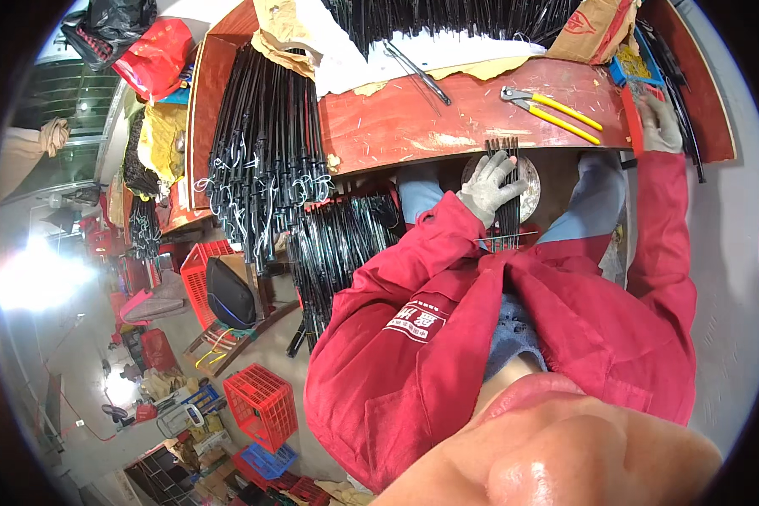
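Observation:
My left hand (491,187), in a pale work glove, is closed around a small row of thin black rods (506,215). The rods stand upright in the picture between my knees, their far ends at the table edge. A thin metal rod (527,234) crosses them near my jacket. My right hand (659,125), also gloved, is at the table's right end, beside a small blue bin (619,74) of fine yellow pieces and touching its red front part. Its fingers are bent together; what they hold, if anything, is hidden.
On the red table (379,126) lie yellow-handled pincers (557,114) and a dark slim tool (417,72). Bundles of black rods (266,152) hang over its left side; more rods (346,244) stand below. A round metal disc (529,190) is under the edge. Red crates (261,405) stand left.

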{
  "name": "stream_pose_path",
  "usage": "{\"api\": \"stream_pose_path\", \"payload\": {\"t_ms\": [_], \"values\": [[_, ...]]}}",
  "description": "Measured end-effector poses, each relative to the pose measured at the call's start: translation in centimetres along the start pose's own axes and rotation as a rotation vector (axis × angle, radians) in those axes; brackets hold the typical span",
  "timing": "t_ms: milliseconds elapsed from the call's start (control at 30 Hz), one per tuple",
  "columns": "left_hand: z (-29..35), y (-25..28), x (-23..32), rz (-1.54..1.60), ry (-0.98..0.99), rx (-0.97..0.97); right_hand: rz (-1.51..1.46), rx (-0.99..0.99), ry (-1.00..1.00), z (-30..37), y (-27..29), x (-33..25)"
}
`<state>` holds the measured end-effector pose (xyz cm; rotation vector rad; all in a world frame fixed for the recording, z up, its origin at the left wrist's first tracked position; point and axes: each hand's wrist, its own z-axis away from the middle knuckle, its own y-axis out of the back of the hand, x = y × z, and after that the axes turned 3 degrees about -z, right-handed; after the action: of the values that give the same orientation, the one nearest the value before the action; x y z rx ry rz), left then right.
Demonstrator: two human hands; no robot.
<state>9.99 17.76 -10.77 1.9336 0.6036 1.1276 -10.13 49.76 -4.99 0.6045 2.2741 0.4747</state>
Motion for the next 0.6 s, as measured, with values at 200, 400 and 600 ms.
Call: {"api": "stream_pose_path", "payload": {"t_ms": [200,400,600], "values": [[-0.4,1.9,-0.8,-0.021,-0.102,0.051,-0.244,-0.572,-0.070,2.5,-9.2,-8.6],[-0.8,2.0,0.1,-0.131,-0.048,-0.008,-0.257,-0.684,0.064,4.6,-13.8,-9.0],[-0.6,0.6,0.2,-0.166,-0.114,0.087,-0.102,-0.615,0.103,5.9,-14.2,-9.1]]}}
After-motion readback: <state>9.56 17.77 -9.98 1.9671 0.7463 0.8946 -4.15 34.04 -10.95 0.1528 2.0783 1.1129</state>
